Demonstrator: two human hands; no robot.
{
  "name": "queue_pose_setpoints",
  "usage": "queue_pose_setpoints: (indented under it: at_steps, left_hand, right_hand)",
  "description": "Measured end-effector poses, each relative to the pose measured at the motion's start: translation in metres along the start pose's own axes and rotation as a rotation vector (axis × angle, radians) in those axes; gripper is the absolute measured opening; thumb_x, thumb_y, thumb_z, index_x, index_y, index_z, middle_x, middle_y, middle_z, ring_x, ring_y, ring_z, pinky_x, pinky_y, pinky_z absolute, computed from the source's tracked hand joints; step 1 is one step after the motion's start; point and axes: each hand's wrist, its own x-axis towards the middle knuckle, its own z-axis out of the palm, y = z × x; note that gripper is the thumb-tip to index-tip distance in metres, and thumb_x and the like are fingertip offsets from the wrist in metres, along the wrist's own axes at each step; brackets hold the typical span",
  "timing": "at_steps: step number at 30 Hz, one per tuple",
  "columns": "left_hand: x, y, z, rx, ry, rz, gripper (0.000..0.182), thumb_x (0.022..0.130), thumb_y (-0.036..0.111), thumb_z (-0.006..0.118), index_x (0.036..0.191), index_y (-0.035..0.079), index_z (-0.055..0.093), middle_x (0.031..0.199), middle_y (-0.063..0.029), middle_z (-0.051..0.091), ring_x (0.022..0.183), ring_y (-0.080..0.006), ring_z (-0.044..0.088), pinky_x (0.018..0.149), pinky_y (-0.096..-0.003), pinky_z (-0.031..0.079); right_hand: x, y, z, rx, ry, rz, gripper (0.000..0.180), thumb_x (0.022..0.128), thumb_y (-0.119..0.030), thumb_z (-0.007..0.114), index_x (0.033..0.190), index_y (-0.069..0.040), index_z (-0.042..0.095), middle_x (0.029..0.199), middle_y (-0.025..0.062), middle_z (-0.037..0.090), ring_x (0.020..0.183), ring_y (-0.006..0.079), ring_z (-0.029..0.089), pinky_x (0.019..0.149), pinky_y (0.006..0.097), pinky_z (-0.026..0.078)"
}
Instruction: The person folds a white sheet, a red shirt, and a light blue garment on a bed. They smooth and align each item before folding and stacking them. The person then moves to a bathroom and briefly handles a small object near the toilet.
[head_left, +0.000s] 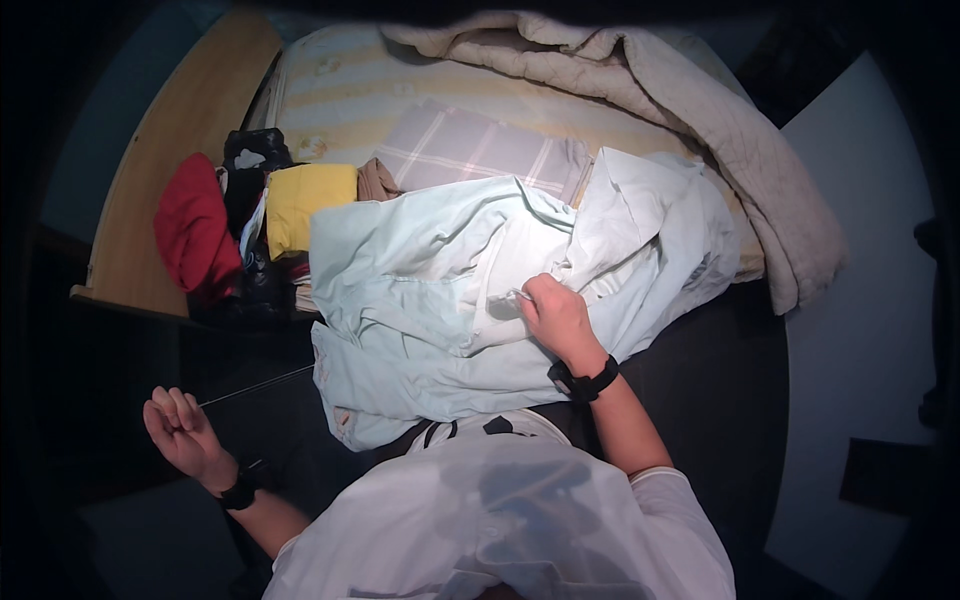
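Observation:
A pale green-blue cloth garment (405, 300) with crumpled folds lies across the near side of the bed and hangs over its edge. My left hand (180, 431) is raised to the left, off the bed, its fingers pinched on a thin thread (255, 386) that runs taut to the garment's left edge. With its fingers closed, my right hand (555, 311) grips a bunched bit of the garment near its middle. Small orange-brown marks show on the garment's lower left edge. Both wrists wear black bands.
To the left, a yellow folded cloth (311, 202), a red cloth (195, 232) and dark clothes are piled by the wooden bed end (180, 135). A plaid folded cloth (480, 150) rests on the striped mattress (337, 90). A beige quilt (705, 135) is heaped at the right.

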Motion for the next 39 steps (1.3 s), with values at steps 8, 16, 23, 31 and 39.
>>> queue_pose_setpoints:
  at_steps: [8,16,23,31,39]
  left_hand:
    - [0.007,-0.028,-0.025,0.598,0.773,0.18,0.033,0.102,0.015,0.049,0.071,0.01,0.041,0.062,0.0013,0.041,0.052,-0.0085,0.037,0.047,-0.0221,0.028]
    - [-0.043,-0.207,0.123,0.807,-0.67,-0.323,0.024,0.085,0.007,0.069,0.108,0.001,0.063,0.107,-0.0049,0.058,0.08,-0.0104,0.057,0.063,-0.0223,0.045]
    - [-0.076,-0.302,0.206,1.117,-1.035,-0.388,0.031,0.086,0.029,0.068,0.102,0.002,0.065,0.089,-0.0178,0.065,0.075,-0.0312,0.065,0.069,-0.0423,0.05]
    - [-0.046,-0.294,0.175,0.803,-0.854,-0.731,0.036,0.094,0.027,0.062,0.071,-0.001,0.059,0.056,-0.0014,0.047,0.055,-0.0096,0.04,0.052,-0.0296,0.036]
    - [-0.031,-0.273,0.202,0.417,-0.679,-0.448,0.031,0.101,0.021,0.052,0.077,0.003,0.059,0.082,-0.0037,0.061,0.075,-0.0151,0.057,0.078,-0.0277,0.041]
  right_hand:
    - [-0.013,0.016,0.0,0.021,-0.018,0.141,0.019,0.092,-0.018,0.061,0.082,-0.003,0.055,0.081,0.0157,0.059,0.073,0.0377,0.059,0.064,0.0457,0.048]
    - [-0.015,0.022,0.012,0.01,-0.036,0.151,0.023,0.095,-0.02,0.057,0.081,-0.003,0.054,0.079,0.0164,0.059,0.073,0.0384,0.059,0.064,0.0456,0.048]
    - [-0.018,0.02,0.011,0.079,-0.01,0.144,0.02,0.094,-0.019,0.06,0.083,-0.003,0.056,0.079,0.0161,0.059,0.072,0.0378,0.059,0.063,0.0448,0.048]
    - [-0.02,0.027,0.017,0.113,0.076,0.165,0.017,0.091,-0.018,0.063,0.084,-0.004,0.058,0.08,0.0141,0.059,0.072,0.0364,0.06,0.062,0.0443,0.048]
    - [-0.019,0.028,0.022,0.135,0.068,0.15,0.016,0.09,-0.018,0.065,0.086,-0.004,0.059,0.08,0.013,0.059,0.072,0.0361,0.06,0.062,0.0438,0.048]
